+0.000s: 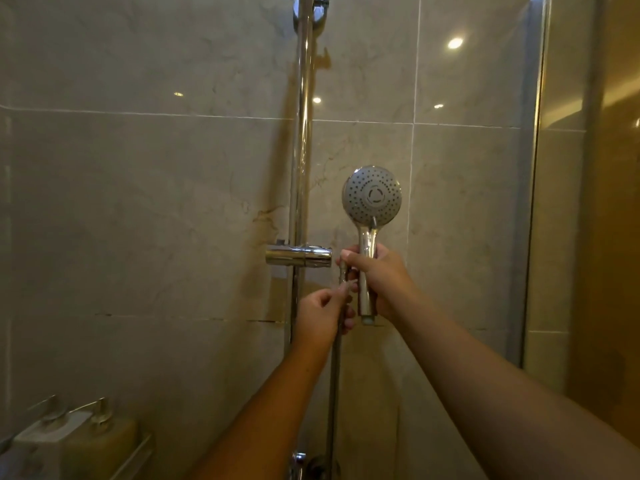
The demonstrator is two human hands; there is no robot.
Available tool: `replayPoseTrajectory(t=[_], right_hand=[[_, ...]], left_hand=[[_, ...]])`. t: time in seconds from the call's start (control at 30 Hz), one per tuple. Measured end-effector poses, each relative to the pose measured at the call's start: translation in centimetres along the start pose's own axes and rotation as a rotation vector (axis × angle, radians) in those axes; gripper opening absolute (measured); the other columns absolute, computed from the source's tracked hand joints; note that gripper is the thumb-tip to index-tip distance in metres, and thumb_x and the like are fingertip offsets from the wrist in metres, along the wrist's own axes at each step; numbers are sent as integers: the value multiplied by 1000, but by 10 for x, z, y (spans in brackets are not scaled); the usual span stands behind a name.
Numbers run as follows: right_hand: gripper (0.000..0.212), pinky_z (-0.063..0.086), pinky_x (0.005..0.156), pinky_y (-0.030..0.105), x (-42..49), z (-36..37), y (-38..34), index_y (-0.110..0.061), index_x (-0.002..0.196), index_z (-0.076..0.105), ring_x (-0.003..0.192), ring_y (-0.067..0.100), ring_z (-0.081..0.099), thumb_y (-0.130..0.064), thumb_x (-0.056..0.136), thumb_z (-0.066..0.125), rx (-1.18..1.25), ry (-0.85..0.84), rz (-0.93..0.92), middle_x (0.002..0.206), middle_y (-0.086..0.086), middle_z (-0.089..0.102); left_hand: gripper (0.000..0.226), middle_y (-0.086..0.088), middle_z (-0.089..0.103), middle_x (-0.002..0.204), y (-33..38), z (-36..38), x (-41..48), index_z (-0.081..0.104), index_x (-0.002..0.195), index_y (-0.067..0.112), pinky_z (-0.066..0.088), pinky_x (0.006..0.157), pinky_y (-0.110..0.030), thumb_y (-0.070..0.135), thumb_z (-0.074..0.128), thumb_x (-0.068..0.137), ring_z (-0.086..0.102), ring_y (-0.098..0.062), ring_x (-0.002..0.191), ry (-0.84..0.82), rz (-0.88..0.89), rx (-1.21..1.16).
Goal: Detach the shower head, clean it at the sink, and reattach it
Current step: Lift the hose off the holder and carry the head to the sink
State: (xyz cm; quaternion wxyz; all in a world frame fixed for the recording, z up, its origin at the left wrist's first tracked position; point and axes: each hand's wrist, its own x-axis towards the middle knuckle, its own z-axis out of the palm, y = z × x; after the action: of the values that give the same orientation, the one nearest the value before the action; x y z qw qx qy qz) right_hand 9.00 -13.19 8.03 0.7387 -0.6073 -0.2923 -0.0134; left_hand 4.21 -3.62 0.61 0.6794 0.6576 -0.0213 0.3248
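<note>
A chrome shower head [372,197] with a round grey spray face stands upright in front of the tiled wall, right of the slide bar. My right hand [379,278] is wrapped around its handle, whose threaded lower end [367,318] hangs free below my fingers. My left hand [323,315] pinches the metal hose [333,382] just below its end nut, which sits beside the handle and apart from its end. The hose runs straight down from my left hand.
A chrome slide bar [303,133] runs up the wall with an empty holder bracket [299,256] just left of my hands. Two pump bottles [79,431] stand on a shelf at lower left. A glass partition [533,188] edges the right side.
</note>
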Motion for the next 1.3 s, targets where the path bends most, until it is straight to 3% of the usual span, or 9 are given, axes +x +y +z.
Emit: replayPoseTrajectory(t=[0.4,0.6,0.93,1.13,1.3], right_hand=[[18,49,46,23,73,17,-31,-2,104,59,58,15,56,-3,89,68,-82,-2,-75,94,21,70],[26,47,42,23,85,30,-31,6,110,57,51,14,57,-3,89,69,-107,0,-115,79,14,69],[19,45,42,22,77,31,-11,-1,104,61,61,17,62,-10,90,70,-134,-18,-85,96,20,75],[29,46,42,20,64,27,2,4,112,61,61,14,63,-14,91,69,-179,-13,-97,102,22,73],[28,47,42,19,59,26,0,3,113,60,62,11,66,-15,92,68,-144,-23,-75,100,16,75]], left_hand=[[32,-2,60,72,-16,7,50,63,98,9,50,59,-22,34,43,102,57,-10,60,-12,34,104],[30,0,54,66,-23,-3,64,59,88,14,46,55,-26,32,41,103,53,-11,56,50,51,59],[32,0,53,67,-42,-8,59,59,88,14,46,54,-25,36,41,103,52,-11,57,29,40,93],[32,1,52,67,-52,-7,48,58,86,14,46,52,-21,35,41,103,51,-9,57,28,41,84],[34,2,56,65,-52,-8,48,59,84,11,49,61,-29,36,43,102,55,-11,60,62,67,136]])
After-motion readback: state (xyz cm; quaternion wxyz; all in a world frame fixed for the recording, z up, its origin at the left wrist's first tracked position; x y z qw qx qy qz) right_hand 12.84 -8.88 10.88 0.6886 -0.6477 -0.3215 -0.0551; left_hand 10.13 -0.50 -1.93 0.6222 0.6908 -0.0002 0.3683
